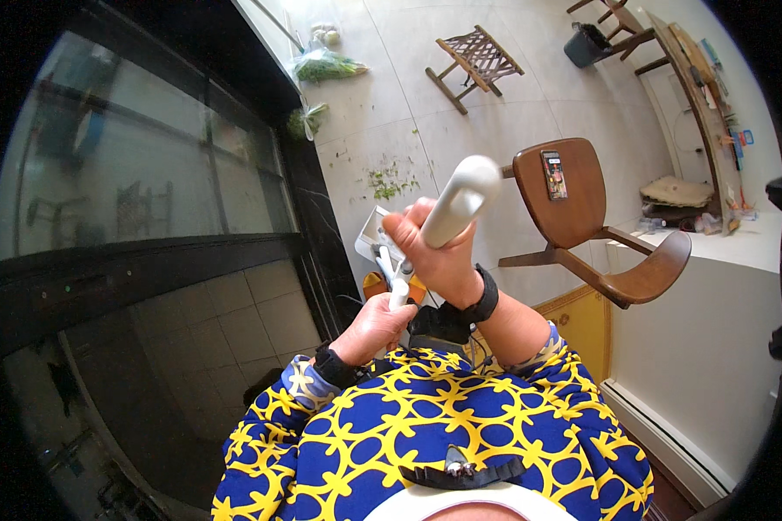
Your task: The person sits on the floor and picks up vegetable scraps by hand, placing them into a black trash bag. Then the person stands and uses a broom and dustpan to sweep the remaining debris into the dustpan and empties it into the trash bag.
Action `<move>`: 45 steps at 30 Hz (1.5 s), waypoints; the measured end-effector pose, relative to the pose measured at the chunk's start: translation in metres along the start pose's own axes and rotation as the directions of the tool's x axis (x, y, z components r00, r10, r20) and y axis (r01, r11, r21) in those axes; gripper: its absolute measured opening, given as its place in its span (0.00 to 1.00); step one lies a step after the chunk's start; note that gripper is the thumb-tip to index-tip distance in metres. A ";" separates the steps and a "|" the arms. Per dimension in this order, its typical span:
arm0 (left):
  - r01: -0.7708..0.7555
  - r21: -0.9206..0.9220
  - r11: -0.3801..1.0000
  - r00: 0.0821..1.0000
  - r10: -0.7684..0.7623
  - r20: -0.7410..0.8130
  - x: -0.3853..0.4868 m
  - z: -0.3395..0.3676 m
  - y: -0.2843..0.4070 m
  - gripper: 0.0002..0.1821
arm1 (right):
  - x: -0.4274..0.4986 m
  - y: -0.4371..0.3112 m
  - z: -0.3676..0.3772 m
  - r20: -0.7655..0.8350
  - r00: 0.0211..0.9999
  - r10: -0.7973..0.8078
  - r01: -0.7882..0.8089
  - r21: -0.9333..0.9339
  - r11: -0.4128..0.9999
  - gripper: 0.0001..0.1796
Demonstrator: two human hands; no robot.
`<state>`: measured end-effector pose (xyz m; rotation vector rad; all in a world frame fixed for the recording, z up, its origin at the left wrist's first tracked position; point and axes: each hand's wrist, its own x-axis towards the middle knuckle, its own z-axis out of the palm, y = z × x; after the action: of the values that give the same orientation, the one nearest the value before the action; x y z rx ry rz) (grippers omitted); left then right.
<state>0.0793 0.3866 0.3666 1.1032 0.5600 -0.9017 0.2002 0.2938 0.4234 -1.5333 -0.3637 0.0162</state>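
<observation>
My right hand (440,264) grips a thick white handle (459,205) whose rounded end rises towards the camera. Lower and to its left, my left hand (375,325) is closed around the end of a thinner white handle (399,293). A white open-fronted pan, apparently a dustpan (367,238), shows beyond my right hand, partly covered by it. How the handles join their lower parts is hidden. Green leaf scraps (386,185) and small dark bits lie on the pale tiled floor just past the pan. Orange footwear (374,284) shows below the hands.
A brown wooden chair (534,221) with a phone (554,174) on its seat stands right. Further off are a folding stool (479,58), a dark bin (586,45) and bagged green vegetables (329,67). A black glass-fronted unit (309,215) runs along the left.
</observation>
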 end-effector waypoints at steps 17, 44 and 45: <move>0.023 -0.099 0.995 0.987 -0.039 -0.158 -0.036 -0.040 -0.020 0.07 | -0.021 0.017 -0.119 -0.207 0.975 0.085 -0.087 -0.003 0.996 0.17; -0.037 -0.146 0.989 0.909 -0.028 -0.416 -0.031 -0.092 -0.064 0.09 | -0.208 0.043 -0.209 0.010 0.158 0.987 -0.834 0.536 0.128 0.15; -0.018 -0.123 0.992 0.905 -0.036 -0.423 -0.032 -0.095 -0.066 0.09 | -0.209 0.041 -0.210 0.040 0.140 0.989 -0.763 0.642 0.082 0.17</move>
<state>0.0107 0.4747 0.3224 1.1900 0.9696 -0.6218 0.0624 0.0427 0.3382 -0.8838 1.0261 0.7601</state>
